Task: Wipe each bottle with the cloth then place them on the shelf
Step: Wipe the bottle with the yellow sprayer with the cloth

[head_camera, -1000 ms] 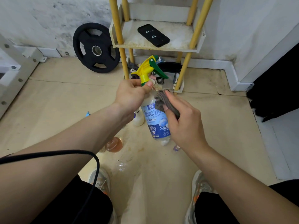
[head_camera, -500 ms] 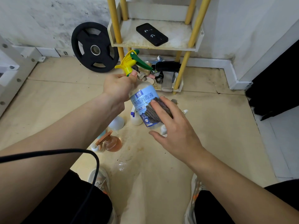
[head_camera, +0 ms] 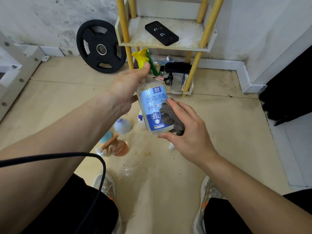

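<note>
Right, left hand (head_camera: 125, 89) grips spray bottle (head_camera: 152, 107) at neck, just under yellow-green trigger; bottle tilted in mid-air above floor. Right hand (head_camera: 189, 132) holds grey cloth (head_camera: 170, 118), fingers curled, pressing it against lower label. Shelf (head_camera: 168, 45) beyond carries black phone (head_camera: 161, 33). Orange bottle (head_camera: 119, 146) stands on floor below.

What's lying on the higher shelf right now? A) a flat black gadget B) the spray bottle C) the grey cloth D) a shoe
A: the flat black gadget lies on the higher shelf, while the left hand holds the spray bottle and the right hand presses the grey cloth against it.
</note>
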`<move>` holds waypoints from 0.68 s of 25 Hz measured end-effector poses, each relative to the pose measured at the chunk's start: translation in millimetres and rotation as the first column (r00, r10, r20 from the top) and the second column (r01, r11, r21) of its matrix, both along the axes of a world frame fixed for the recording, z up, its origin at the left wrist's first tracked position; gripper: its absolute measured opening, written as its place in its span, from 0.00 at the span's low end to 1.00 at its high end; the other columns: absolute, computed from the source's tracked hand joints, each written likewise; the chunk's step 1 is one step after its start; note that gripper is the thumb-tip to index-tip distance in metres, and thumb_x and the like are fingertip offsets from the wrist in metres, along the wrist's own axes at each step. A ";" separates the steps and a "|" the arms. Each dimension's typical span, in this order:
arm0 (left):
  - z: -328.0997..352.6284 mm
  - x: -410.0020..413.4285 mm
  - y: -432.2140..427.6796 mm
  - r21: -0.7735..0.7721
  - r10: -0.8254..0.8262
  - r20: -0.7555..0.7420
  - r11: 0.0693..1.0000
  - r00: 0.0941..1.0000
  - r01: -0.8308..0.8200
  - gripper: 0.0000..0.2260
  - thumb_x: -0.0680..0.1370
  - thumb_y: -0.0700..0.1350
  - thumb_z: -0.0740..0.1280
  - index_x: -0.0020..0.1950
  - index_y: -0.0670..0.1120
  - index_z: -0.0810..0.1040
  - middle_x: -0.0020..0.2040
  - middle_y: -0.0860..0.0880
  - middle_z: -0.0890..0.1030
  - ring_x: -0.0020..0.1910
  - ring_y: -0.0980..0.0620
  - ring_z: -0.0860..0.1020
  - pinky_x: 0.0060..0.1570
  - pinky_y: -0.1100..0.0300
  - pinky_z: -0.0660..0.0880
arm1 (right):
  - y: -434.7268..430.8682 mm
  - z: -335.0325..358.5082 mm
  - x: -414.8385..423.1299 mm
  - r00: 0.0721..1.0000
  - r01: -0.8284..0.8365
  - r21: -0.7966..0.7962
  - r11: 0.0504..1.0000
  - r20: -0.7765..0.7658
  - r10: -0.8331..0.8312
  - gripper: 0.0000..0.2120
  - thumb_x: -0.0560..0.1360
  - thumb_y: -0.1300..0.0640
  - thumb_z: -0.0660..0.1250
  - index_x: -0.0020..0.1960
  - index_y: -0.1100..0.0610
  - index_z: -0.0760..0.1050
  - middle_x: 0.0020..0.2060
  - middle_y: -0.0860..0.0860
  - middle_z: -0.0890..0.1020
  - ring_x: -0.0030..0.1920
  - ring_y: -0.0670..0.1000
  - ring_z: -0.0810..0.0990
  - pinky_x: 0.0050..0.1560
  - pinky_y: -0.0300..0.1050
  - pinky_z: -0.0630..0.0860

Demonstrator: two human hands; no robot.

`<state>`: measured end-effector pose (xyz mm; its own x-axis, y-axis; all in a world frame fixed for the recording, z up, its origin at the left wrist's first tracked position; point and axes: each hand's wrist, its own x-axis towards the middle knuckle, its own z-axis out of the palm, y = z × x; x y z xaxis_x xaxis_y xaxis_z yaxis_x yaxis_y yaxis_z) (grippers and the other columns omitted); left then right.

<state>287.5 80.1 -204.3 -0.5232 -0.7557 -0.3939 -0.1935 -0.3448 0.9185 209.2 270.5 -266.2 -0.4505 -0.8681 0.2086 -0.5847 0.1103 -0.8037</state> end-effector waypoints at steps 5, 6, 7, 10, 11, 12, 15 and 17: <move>3.3 6.4 -11.0 -0.009 -0.137 -0.106 0.991 0.985 0.137 0.15 0.82 0.51 0.64 0.62 0.43 0.82 0.50 0.50 0.84 0.49 0.52 0.78 0.45 0.58 0.80 | -1.6 9.6 -3.0 0.989 0.058 0.073 0.996 0.134 -0.067 0.47 0.65 0.58 0.82 0.78 0.45 0.64 0.63 0.38 0.76 0.61 0.39 0.77 0.53 0.39 0.77; 2.2 7.6 -13.7 -0.028 -0.156 -0.106 0.988 0.982 0.153 0.15 0.82 0.51 0.64 0.62 0.44 0.82 0.52 0.50 0.83 0.50 0.52 0.78 0.43 0.60 0.79 | -1.8 10.6 -3.1 0.986 0.056 0.078 0.995 0.154 -0.067 0.47 0.65 0.58 0.82 0.78 0.43 0.64 0.62 0.36 0.76 0.59 0.38 0.78 0.51 0.34 0.75; 2.2 9.4 -15.5 -0.042 -0.170 -0.098 0.985 0.981 0.166 0.14 0.83 0.51 0.64 0.62 0.45 0.82 0.54 0.50 0.83 0.51 0.52 0.78 0.42 0.62 0.79 | -2.0 11.1 -2.9 0.981 0.054 0.078 0.996 0.181 -0.068 0.47 0.65 0.59 0.82 0.77 0.42 0.64 0.61 0.33 0.76 0.58 0.38 0.78 0.48 0.29 0.73; 0.6 11.8 -18.6 -0.100 -0.193 -0.050 0.977 0.980 0.187 0.18 0.83 0.53 0.62 0.62 0.41 0.81 0.58 0.46 0.84 0.51 0.51 0.80 0.41 0.62 0.78 | -3.8 13.8 -3.4 0.975 0.026 0.079 0.997 0.216 -0.043 0.47 0.65 0.61 0.82 0.77 0.41 0.63 0.60 0.31 0.75 0.59 0.37 0.78 0.48 0.30 0.75; 0.1 12.1 -18.8 -0.127 -0.187 -0.027 0.975 0.982 0.182 0.18 0.83 0.53 0.62 0.62 0.41 0.81 0.58 0.44 0.84 0.50 0.51 0.81 0.42 0.61 0.79 | -4.8 15.2 -3.2 0.978 0.010 0.078 0.997 0.208 -0.026 0.47 0.66 0.61 0.81 0.77 0.43 0.62 0.62 0.33 0.75 0.62 0.36 0.76 0.52 0.35 0.77; -0.3 12.0 -18.3 -0.152 -0.173 -0.004 0.974 0.985 0.171 0.18 0.83 0.54 0.62 0.61 0.41 0.82 0.56 0.44 0.85 0.48 0.51 0.81 0.41 0.61 0.79 | -5.3 16.1 -2.9 0.981 -0.009 0.066 0.998 0.195 -0.004 0.46 0.67 0.60 0.80 0.78 0.46 0.62 0.64 0.38 0.75 0.64 0.36 0.75 0.57 0.37 0.77; 0.0 10.9 -14.6 -0.188 -0.124 0.034 0.974 0.992 0.128 0.18 0.83 0.54 0.63 0.57 0.41 0.83 0.47 0.48 0.85 0.41 0.53 0.81 0.39 0.60 0.78 | -8.4 17.0 1.8 0.987 -0.043 -0.007 0.999 0.156 0.044 0.35 0.76 0.53 0.70 0.79 0.56 0.63 0.68 0.47 0.74 0.66 0.38 0.73 0.65 0.36 0.72; 1.6 9.3 -7.6 -0.183 -0.116 0.031 0.976 0.993 0.120 0.16 0.83 0.52 0.63 0.55 0.40 0.82 0.42 0.52 0.86 0.38 0.55 0.81 0.37 0.62 0.78 | -12.8 17.5 2.3 0.998 -0.011 -0.031 0.999 0.068 0.013 0.25 0.82 0.53 0.60 0.78 0.57 0.65 0.69 0.50 0.73 0.64 0.44 0.75 0.66 0.45 0.74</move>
